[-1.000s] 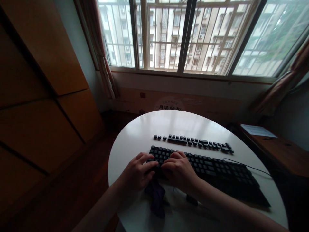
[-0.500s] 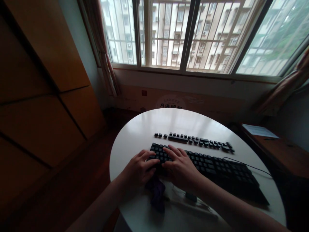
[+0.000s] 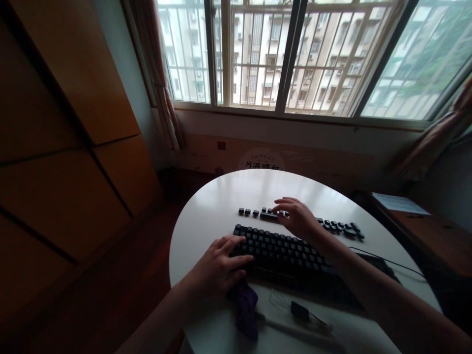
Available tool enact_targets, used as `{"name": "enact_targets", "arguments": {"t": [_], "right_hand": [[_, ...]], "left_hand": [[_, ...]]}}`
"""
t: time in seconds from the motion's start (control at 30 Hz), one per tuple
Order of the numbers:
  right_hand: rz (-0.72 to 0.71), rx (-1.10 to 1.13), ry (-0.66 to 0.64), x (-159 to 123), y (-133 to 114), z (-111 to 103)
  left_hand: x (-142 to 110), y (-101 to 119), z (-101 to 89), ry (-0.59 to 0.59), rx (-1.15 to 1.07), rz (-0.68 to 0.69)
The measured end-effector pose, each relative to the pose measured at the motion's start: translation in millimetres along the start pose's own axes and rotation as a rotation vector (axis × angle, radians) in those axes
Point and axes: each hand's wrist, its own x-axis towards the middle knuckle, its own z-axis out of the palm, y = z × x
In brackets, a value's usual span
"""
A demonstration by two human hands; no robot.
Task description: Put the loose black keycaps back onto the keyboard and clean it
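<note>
A black keyboard [image 3: 287, 253] lies across a white round table [image 3: 221, 201]. Beyond it runs a row of loose black keycaps [image 3: 332, 226]. My left hand [image 3: 217, 268] rests curled on the keyboard's near left corner, thumb along its edge. My right hand [image 3: 298, 216] reaches over the keyboard to the keycap row, fingertips bent down onto the caps near the row's left part. Whether those fingers hold a cap is hidden.
A purple cloth [image 3: 245, 307] lies under my left wrist. A small dark keycap puller [image 3: 300, 310] and a thin tool lie at the table's near edge. The keyboard cable [image 3: 391, 260] runs right. A wooden cabinet [image 3: 73, 147] stands left, a side desk [image 3: 431, 231] right.
My right hand left the keyboard's left keys and moved forward to the row of loose keycaps. My left hand stayed on the keyboard's corner.
</note>
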Motion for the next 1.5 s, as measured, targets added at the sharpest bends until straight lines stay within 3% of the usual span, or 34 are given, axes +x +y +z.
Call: {"name": "enact_targets", "arguments": {"t": [0.17,0.4,0.73,0.87,1.0,1.13,1.23,1.3,1.43,1.5], "right_hand": [[0.231,-0.042,-0.216,46.2,27.1,17.5],[0.251,-0.082,-0.285,65.5,29.8,42.8],[0.242,-0.029,-0.279,65.3,32.2,60.3],[0.239,-0.018,-0.229,64.6,27.9,65.1],[0.211,0.000,-0.155,62.8,17.9,53.2],[0.147,0.040,-0.023,38.8,1.7,23.7],[0.064,0.150,0.095,-0.8,-12.6,1.4],[-0.012,0.281,0.103,-30.6,-22.4,-9.1],[-0.142,0.539,0.088,-72.2,-39.5,-13.9],[-0.162,0.569,0.101,-80.0,-45.5,-7.0]], "left_hand": [[-1.8,-2.3,0.5,0.001,0.005,0.035],[-5.6,-5.0,3.7,-0.039,-0.015,0.022],[-4.7,-2.3,3.1,-0.052,-0.056,0.014],[-3.1,-2.9,0.3,0.013,-0.052,0.021],[-1.7,-4.3,-1.4,0.085,-0.072,-0.020],[-2.8,-5.2,1.7,0.079,-0.121,-0.071],[-1.4,-1.8,0.1,0.057,-0.158,-0.074],[5.3,2.7,-7.5,0.067,-0.170,-0.115],[44.0,9.7,-36.6,0.079,-0.226,-0.201],[74.2,6.3,-47.6,-0.008,-0.297,-0.163]]}}
